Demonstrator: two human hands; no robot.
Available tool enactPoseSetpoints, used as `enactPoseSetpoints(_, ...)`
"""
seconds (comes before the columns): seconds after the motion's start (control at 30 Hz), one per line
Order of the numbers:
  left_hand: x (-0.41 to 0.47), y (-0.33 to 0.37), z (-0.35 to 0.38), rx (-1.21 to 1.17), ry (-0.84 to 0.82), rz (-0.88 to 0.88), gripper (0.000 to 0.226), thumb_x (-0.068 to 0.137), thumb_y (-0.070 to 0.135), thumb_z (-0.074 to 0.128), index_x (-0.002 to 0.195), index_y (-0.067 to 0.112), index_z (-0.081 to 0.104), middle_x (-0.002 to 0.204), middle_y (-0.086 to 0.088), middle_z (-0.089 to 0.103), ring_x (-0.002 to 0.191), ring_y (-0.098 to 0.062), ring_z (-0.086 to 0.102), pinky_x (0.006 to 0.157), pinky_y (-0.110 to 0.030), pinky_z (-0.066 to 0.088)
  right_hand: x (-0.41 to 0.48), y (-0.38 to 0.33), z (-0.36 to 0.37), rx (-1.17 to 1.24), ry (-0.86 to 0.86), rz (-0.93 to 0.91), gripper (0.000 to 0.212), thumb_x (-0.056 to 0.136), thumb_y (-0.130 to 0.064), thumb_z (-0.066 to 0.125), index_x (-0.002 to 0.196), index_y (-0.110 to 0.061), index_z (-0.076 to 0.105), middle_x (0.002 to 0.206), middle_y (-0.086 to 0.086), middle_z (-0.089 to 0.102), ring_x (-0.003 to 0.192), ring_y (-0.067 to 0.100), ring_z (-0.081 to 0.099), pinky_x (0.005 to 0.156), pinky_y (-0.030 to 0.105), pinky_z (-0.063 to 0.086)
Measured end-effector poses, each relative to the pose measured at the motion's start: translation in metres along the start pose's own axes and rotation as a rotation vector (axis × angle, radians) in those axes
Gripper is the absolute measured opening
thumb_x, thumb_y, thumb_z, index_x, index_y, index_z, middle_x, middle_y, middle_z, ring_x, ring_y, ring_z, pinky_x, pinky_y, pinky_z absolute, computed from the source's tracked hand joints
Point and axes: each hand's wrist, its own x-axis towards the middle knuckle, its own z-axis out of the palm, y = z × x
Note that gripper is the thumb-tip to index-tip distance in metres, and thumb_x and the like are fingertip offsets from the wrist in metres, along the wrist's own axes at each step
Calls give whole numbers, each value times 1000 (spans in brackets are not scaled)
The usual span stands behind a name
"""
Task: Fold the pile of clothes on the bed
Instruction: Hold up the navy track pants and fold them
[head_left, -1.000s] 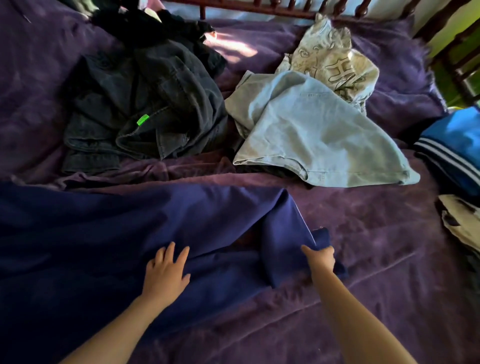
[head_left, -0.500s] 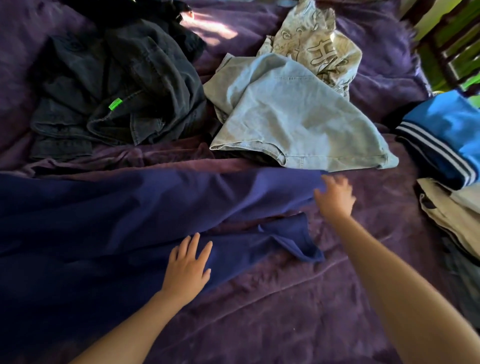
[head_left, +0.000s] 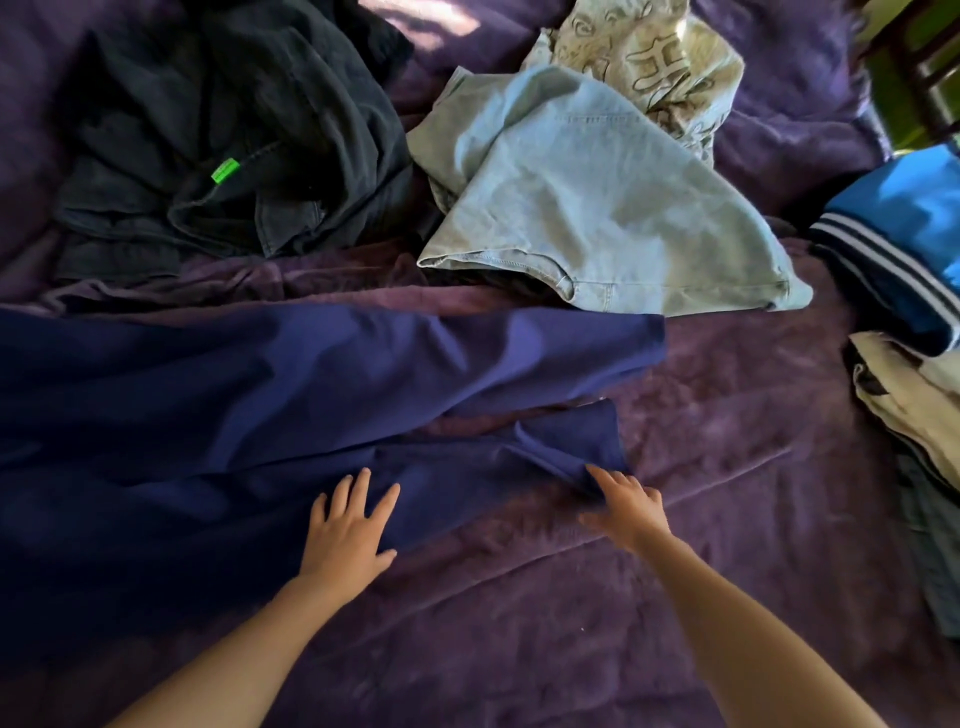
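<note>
Right hand (head_left: 626, 506) has returned to the near hem (head_left: 587, 441), fingers straight, left hand (head_left: 345, 530) flat on navy trousers (head_left: 260, 395) pointing right.

Navy garment (head_left: 260, 405), purple bedcover (head_left: 727, 545). Charcoal clothes (head_left: 234, 130) with green tag (head_left: 225, 170), pale blue denim (head_left: 597, 208). Cream printed cloth (head_left: 649, 57), blue white-striped top (head_left: 904, 234).

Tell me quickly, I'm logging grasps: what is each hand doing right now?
Left hand: open, flat on the navy trousers.
Right hand: open, touching the nearer leg's hem.

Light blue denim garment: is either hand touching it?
No: the left hand and the right hand both touch the navy trousers, short of the denim garment.
</note>
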Motion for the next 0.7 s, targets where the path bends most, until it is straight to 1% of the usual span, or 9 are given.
enactPoseSetpoints(0.1,-1,1,-1,18,-29,-7,73,92,54,41,150,29,4,157,-11,-3,145,-26,3,114,-45,11,-6,2,1,59,240,120,32,93,-27,45,123,-21,56,123,1,57,119,22,45,97,33,28)
enactPoseSetpoints(0.2,-8,1,-5,23,-36,-23,70,92,54,41,150,27,11,157,-13,4,144,-28,7,113,-47,14,-14,-2,-11,314,381,179,24,90,-18,49,109,-11,62,111,7,62,112,27,49,92,34,30)
enactPoseSetpoints(0.27,-12,2,-11,17,-3,-13,71,81,53,61,142,23,39,149,-21,30,135,-36,33,104,-55,33,-28,2,-30,565,432,218,18,88,-16,53,101,-8,63,97,11,64,101,30,55,84,33,35)
enactPoseSetpoints(0.33,-16,0,-10,2,25,8,58,71,54,68,115,17,67,122,-21,60,107,-38,61,76,-55,53,-44,16,-49,637,449,141,8,88,-14,56,91,-11,62,84,8,63,87,28,59,70,31,39)
enactPoseSetpoints(0.4,-23,-1,-11,-32,19,33,56,87,57,36,107,17,71,113,-17,65,98,-35,65,69,-50,55,-61,32,-69,537,456,14,6,87,-11,60,84,-14,64,78,2,61,83,26,61,69,32,42)
enactPoseSetpoints(0.47,-29,-2,-8,-19,19,53,73,96,55,8,109,18,70,115,-15,65,100,-33,65,71,-48,54,-72,42,-90,536,467,-48,9,84,-7,65,78,-13,67,71,0,61,77,23,61,66,22,41)
enactPoseSetpoints(0.53,-33,-4,-2,-14,40,52,77,96,55,3,111,18,69,116,-15,65,100,-33,65,72,-49,54,-73,43,-111,594,453,-28,11,82,-8,69,72,-12,66,61,-4,60,69,20,57,59,12,39)
enactPoseSetpoints(0.6,-36,-4,3,-5,47,44,72,95,55,9,113,18,68,117,-16,64,102,-34,64,72,-50,54,-56,42,-123,591,497,35,6,83,-16,69,80,-12,70,72,1,66,81,26,61,71,25,44)
enactPoseSetpoints(0.7,-36,-9,7,10,59,38,65,94,57,14,121,17,58,121,-19,61,113,-35,50,75,-53,52,-28,33,-117,250,529,203,32,88,-27,60,120,-22,61,122,12,55,117,35,43,95,44,34)
